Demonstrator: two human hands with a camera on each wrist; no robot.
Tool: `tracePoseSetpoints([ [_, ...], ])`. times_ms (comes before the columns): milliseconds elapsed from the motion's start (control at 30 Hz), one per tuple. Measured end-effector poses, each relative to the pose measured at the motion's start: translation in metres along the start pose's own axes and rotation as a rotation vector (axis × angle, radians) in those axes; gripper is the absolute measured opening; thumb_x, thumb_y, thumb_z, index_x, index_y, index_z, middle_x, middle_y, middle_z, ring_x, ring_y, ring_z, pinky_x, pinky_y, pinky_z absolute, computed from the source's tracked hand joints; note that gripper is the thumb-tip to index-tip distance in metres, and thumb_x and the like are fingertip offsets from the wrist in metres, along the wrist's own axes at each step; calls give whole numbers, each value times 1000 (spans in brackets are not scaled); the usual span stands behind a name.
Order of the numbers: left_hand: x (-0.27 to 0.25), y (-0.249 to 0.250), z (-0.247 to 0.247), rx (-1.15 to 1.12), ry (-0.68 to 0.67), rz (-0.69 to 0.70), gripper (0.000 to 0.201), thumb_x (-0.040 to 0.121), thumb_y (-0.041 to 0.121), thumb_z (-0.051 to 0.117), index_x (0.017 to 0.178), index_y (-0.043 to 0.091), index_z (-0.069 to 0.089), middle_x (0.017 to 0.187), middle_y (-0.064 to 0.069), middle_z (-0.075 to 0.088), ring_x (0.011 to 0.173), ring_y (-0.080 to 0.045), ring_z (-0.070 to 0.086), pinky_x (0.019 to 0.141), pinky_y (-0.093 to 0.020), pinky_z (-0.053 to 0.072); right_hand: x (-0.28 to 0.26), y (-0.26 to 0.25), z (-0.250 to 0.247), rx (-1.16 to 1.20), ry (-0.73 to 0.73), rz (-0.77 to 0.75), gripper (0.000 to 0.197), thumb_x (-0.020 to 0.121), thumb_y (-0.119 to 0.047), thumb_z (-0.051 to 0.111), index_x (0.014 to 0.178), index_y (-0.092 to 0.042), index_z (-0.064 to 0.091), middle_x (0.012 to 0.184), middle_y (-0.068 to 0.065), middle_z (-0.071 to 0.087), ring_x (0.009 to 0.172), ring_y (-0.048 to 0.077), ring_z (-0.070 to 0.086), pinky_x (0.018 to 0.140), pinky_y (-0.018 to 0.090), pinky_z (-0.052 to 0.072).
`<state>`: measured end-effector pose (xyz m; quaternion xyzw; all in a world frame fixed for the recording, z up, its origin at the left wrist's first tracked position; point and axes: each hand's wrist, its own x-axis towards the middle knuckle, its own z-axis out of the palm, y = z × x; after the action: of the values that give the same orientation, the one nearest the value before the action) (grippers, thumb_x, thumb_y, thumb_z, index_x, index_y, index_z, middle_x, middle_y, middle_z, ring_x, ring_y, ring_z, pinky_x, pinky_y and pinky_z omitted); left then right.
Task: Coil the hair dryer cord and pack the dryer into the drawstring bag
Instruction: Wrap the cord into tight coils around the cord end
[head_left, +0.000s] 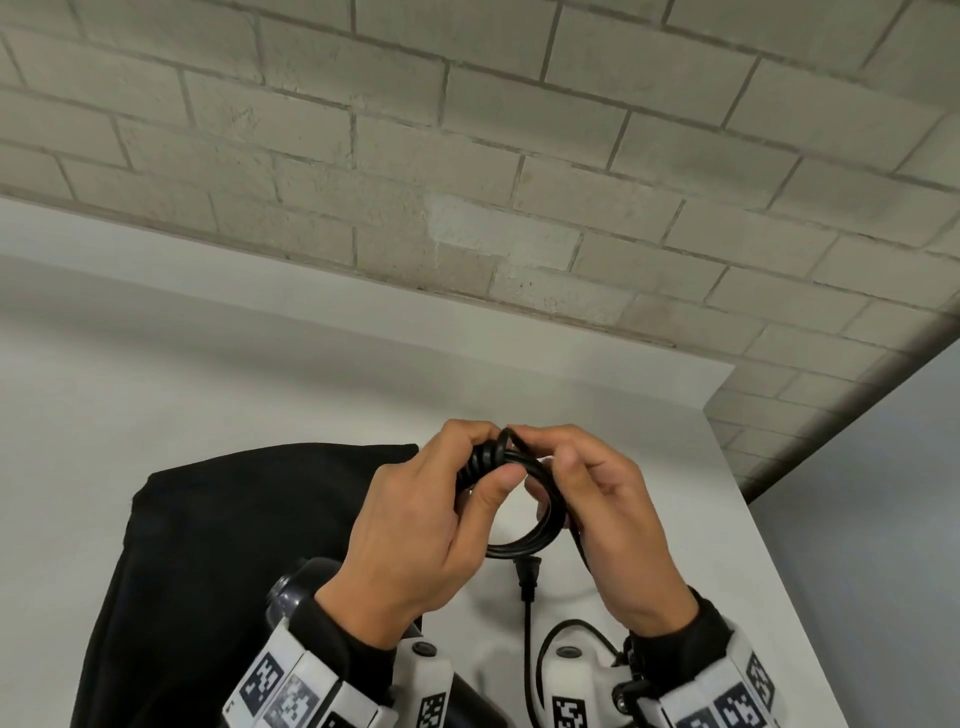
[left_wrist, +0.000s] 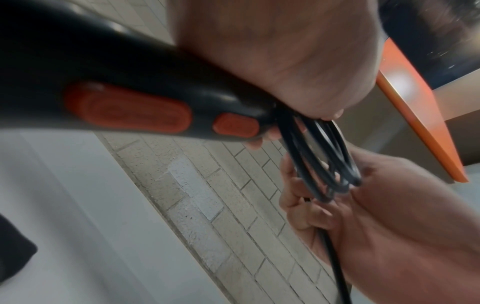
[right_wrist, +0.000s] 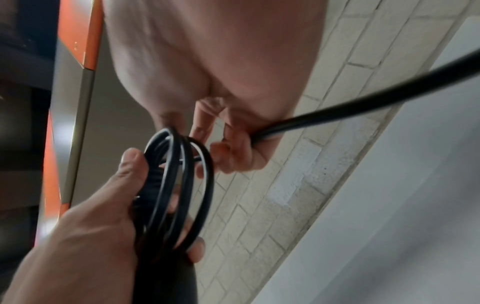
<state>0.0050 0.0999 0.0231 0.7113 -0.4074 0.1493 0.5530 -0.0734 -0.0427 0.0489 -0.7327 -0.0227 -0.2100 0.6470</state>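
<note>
Both hands meet above the white table (head_left: 260, 374). My left hand (head_left: 441, 514) grips the butt of the hair dryer's handle together with a few loops of the black cord (head_left: 543, 538). The dryer (left_wrist: 124, 111) is black with orange buttons; its body (head_left: 296, 592) shows under my left wrist. My right hand (head_left: 602, 504) pinches the cord at the top of the loops. The plug (head_left: 528, 571) hangs below the coil, and slack cord trails down past my right wrist. The black drawstring bag (head_left: 208, 545) lies flat on the table at the left, partly under my left arm.
Pale brick paving (head_left: 467, 156) lies beyond the table's far edge. The table's right edge (head_left: 763, 525) runs diagonally close to my right hand. An orange panel (left_wrist: 420, 115) shows in the wrist views. Bare tabletop lies beyond the bag.
</note>
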Motion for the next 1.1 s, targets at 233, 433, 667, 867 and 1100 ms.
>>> tracePoseSetpoints([
  [233, 1, -2, 1, -15, 53, 3, 32, 99, 45, 45, 118, 23, 57, 88, 16, 64, 71, -6, 62, 61, -22, 49, -9, 3, -2, -226, -80, 14, 14, 87, -16, 70, 100, -21, 70, 89, -7, 70, 79, 13, 63, 73, 27, 49],
  [433, 4, 1, -5, -147, -24, -52, 26, 97, 44, 48, 115, 29, 60, 85, 15, 68, 72, -12, 65, 64, -36, 54, 0, -3, -12, -321, -186, 28, 6, 87, -29, 67, 91, -24, 70, 80, -2, 67, 75, 26, 59, 74, 52, 49],
  [667, 11, 5, -13, -184, -115, -101, 18, 96, 41, 50, 101, 28, 61, 92, 13, 65, 91, -18, 63, 77, -27, 48, 10, -9, -17, -449, -227, -34, 4, 89, -24, 67, 91, -23, 70, 81, -1, 64, 81, 25, 56, 74, 46, 46],
  [867, 9, 5, -9, -211, -88, -153, 18, 95, 49, 43, 104, 37, 54, 90, 11, 62, 82, -17, 58, 70, -17, 42, 6, 5, -2, -383, -13, -99, 14, 88, -18, 69, 100, -24, 72, 105, -6, 58, 92, 20, 60, 77, 33, 52],
  [1100, 8, 5, -8, -309, -27, -241, 22, 88, 55, 47, 103, 42, 55, 91, 13, 62, 81, -9, 56, 74, -21, 43, -3, 18, 19, -392, 427, -220, 32, 71, -23, 81, 88, -28, 54, 103, -3, 56, 98, 16, 58, 86, 22, 47],
])
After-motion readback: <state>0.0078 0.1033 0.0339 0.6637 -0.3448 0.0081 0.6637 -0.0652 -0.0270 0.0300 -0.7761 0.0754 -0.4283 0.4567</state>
